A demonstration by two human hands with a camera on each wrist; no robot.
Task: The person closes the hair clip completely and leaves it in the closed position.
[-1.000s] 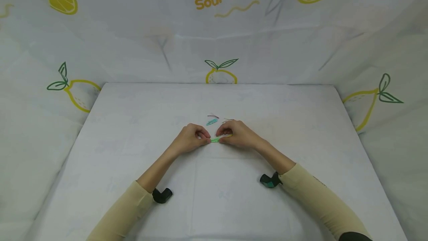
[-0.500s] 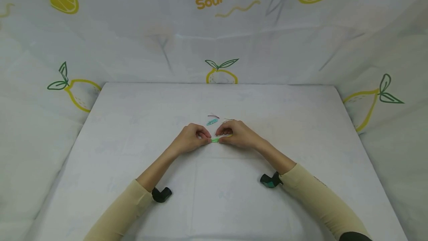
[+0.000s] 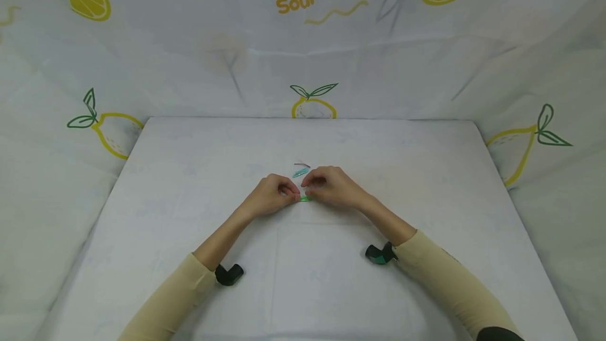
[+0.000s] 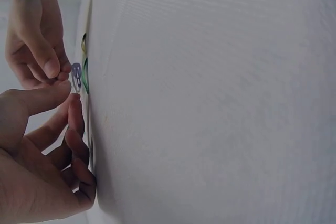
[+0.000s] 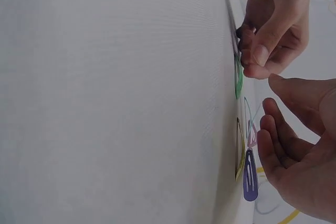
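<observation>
Easing slightly away from us and toward the left hand (image 3: 270, 193), our right hand (image 3: 333, 186) had lifted its thumb off the green clip (image 3: 305, 199), so that more of the clip's nearer end showed than half a second earlier. The same shift hid from the head view the yellow clip (image 5: 241, 161) and a pale piece that had shown beside those fingers. We judged this to mean that the green clip was now being steadied chiefly from the left, while the right hand was free to adjust or reach elsewhere. The right hand's thumb and forefinger stood apart, with nothing visible between them. The left hand's thumb and forefinger were close together at the clip's other end, apparently touching it, though we could not tell whether they pinched it. The green clip lay on the desk (image 3: 303, 267) between our two hands, its length running from one toward the other; it was bright, slim and glossy, with a gap along its middle and its left tip hidden by the fingers. Just beyond the hands lay a teal clip (image 3: 300, 172) and a thin dark piece (image 3: 302, 164), and near the right hand's fingers the wrist view showed a purple clip (image 5: 250, 182), slotted and tapering, next to a pink clip (image 5: 252, 135).
</observation>
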